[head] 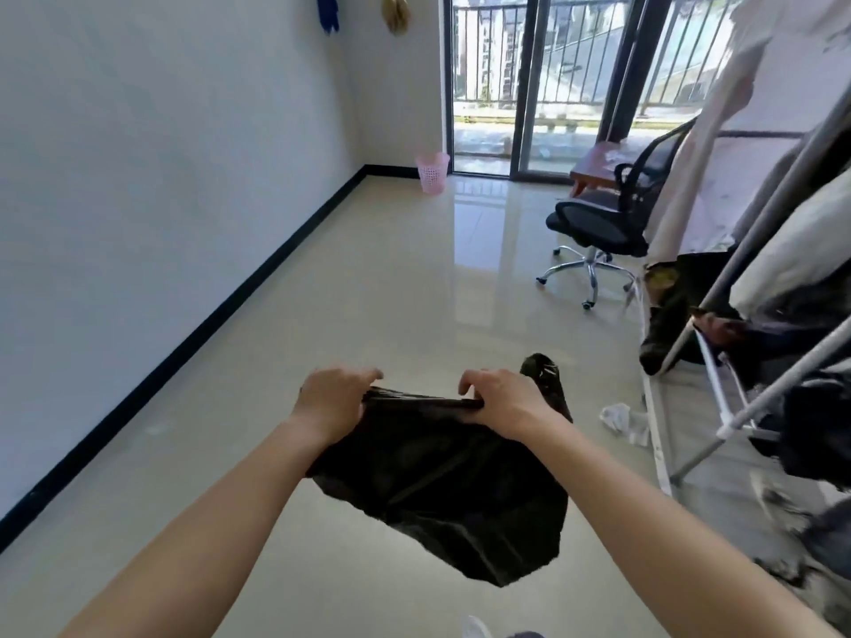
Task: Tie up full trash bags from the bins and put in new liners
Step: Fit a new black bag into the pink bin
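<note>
Both hands — left hand (332, 398), right hand (499, 400) — pinch the black bag (442, 490) rim; pull it apart evenly before reaching the pink bin (433, 172).

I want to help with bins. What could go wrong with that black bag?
The black bag hangs only from the left hand and right hand gripping its rim, so it might slip or tear. The pink bin stands far off across a glossy floor, perhaps slippery. Crumpled litter lies on it too.
</note>
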{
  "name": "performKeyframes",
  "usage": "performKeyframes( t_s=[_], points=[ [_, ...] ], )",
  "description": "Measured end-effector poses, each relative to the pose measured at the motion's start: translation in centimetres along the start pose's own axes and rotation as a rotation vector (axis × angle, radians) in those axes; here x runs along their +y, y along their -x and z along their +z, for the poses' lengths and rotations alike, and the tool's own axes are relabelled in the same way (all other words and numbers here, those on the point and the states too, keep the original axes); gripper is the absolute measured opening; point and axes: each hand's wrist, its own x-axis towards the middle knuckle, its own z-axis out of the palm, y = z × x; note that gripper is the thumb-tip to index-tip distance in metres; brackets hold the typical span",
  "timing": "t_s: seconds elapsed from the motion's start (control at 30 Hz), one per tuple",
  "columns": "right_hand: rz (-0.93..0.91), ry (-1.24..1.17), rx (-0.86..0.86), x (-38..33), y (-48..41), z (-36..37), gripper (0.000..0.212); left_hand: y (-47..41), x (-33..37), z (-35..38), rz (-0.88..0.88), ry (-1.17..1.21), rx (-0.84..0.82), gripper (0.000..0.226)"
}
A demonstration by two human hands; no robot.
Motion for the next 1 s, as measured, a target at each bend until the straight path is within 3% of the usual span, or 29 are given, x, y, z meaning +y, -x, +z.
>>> performKeyframes(
  t_s=[0.1, 0.2, 0.3, 0.4, 0.53, 0.6, 0.73, 0.9, 1.0],
  points=[
    [0.061, 0.21, -0.08, 2.3, -7.7, -3.1, 0.029, -5.8, -5.0, -1.2, -0.176, -0.009, 0.093, 0.043],
    [0.05, 0.382, -0.078, 2.3, -16.4, -5.2, 0.025, -11.7, -9.8, -1.6, -0.266, -0.073, 0.055, 0.026],
    [0.026, 0.575, -0.065, 0.9, -25.1, -6.7, 0.039, -18.3, -14.0, -0.7, -0.329, -0.097, 0.037, 0.021],
    [0.026, 0.648, -0.091, -0.5, -34.0, -7.9, 0.073, -25.5, -18.5, 0.8, -0.4, -0.101, 0.001, 0.049],
    [0.065, 0.627, -0.174, -1.3, -46.4, -9.7, 0.137, -36.3, -25.8, 2.0, -0.371, -0.201, -0.099, 0.094],
    [0.06, 0.552, -0.141, -1.1, -51.3, -10.9, 0.146, -41.5, -28.9, 2.0, -0.315, -0.175, -0.132, 0.104],
    [-0.1, 0.367, -0.026, 1.0, -59.5, -13.5, 0.133, -52.8, -33.1, 1.5, -0.191, -0.127, -0.151, 0.099],
    [-0.15, 0.32, 0.025, 8.2, -69.9, -14.0, 0.066, -68.0, -34.1, 4.1, 0.03, -0.245, -0.118, 0.062],
    [-0.056, 0.313, -0.06, 14.1, -78.2, -14.3, 0.045, -78.3, -33.4, 5.6, 0.118, -0.308, -0.102, 0.053]
  ],
)
